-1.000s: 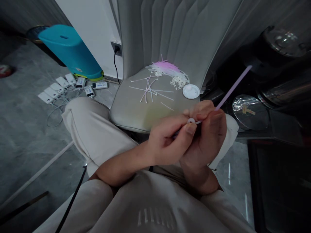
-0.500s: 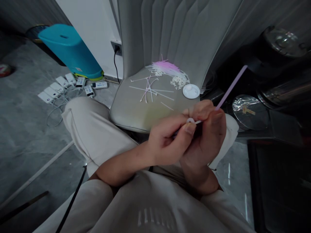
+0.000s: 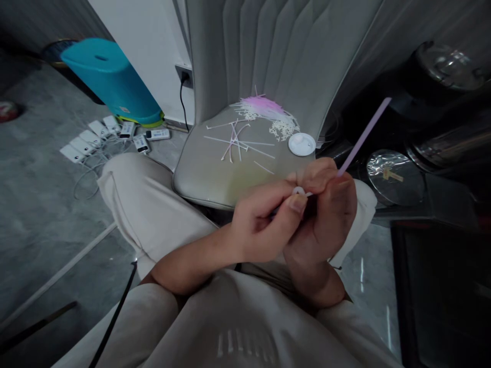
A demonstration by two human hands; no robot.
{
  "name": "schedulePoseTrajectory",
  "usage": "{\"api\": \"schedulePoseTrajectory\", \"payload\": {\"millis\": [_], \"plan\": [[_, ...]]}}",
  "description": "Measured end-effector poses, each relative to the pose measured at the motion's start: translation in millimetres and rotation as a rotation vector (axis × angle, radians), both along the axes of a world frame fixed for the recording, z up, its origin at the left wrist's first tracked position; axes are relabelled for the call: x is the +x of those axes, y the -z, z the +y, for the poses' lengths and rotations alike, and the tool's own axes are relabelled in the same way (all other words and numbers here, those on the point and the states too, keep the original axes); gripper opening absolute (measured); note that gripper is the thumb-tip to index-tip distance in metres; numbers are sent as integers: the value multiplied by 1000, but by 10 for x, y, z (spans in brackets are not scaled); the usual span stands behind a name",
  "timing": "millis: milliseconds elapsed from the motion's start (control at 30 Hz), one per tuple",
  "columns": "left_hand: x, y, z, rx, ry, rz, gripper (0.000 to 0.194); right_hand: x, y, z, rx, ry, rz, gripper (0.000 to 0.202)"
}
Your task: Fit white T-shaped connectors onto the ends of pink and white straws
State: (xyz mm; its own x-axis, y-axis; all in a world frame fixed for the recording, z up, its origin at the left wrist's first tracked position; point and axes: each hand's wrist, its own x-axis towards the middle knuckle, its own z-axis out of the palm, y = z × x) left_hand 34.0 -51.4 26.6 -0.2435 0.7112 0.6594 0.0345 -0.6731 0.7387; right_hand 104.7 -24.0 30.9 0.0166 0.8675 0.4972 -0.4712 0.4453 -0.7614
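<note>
My left hand [image 3: 264,220] is closed, thumb and forefinger pinching a small white round piece [image 3: 298,191]. My right hand [image 3: 326,209] touches it on the right and grips a thin pale purple plastic stick [image 3: 364,137], which slants up and away. A short white end shows between the two hands; my fingers hide how it joins the stick. Beyond them on the grey chair seat [image 3: 195,168] lie crossed white sticks [image 3: 233,138] with small end pieces. A pile of pink and white sticks [image 3: 264,106] lies farther back, beside small white T-shaped pieces [image 3: 282,130] and a white round lid [image 3: 302,144].
Left of the chair stand a blue bin [image 3: 111,76] and several white devices with cables [image 3: 88,140] on the floor. A black plug [image 3: 184,76] sits in the wall socket. Shiny metal pots [image 3: 395,176] are at the right. My knees flank the seat.
My left hand has shifted slightly left with the small white piece. The purple stick's far end has risen slightly. Things on the chair have stayed put.
</note>
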Motion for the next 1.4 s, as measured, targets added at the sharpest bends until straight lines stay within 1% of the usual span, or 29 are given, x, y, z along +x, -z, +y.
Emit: {"api": "schedulePoseTrajectory", "payload": {"millis": [100, 233, 467, 600, 733, 900, 1067, 1300, 1400], "plan": [[4, 9, -11, -5, 25, -3, 32, -1, 1, 4, 0, 17, -22, 28], [7, 10, -26, -21, 0, -16, 32, -4, -12, -3, -19, 32, -32, 30], [1, -4, -49, -44, 15, 0, 31, -7, -15, -17, -28, 13, -31, 27], [8, -4, -49, -35, -3, -9, 30, -7, -15, -27, -44, 0, -18, 26], [10, 3, -42, -25, 8, -25, 28, -3, -19, -26, -44, 23, -37, 28], [0, 2, -31, -41, 71, -59, 31, 10, -34, -29, -66, -31, 5, 26], [-2, 18, -20, -14, 139, -98, 30, 18, -55, -28, -104, -50, 10, 27], [7, 17, -28, -59, 119, -97, 32, 25, -59, -19, -185, -144, 97, 25], [8, 14, -19, -44, 110, -92, 33, 21, -54, -26, -227, -114, 94, 25]]}}
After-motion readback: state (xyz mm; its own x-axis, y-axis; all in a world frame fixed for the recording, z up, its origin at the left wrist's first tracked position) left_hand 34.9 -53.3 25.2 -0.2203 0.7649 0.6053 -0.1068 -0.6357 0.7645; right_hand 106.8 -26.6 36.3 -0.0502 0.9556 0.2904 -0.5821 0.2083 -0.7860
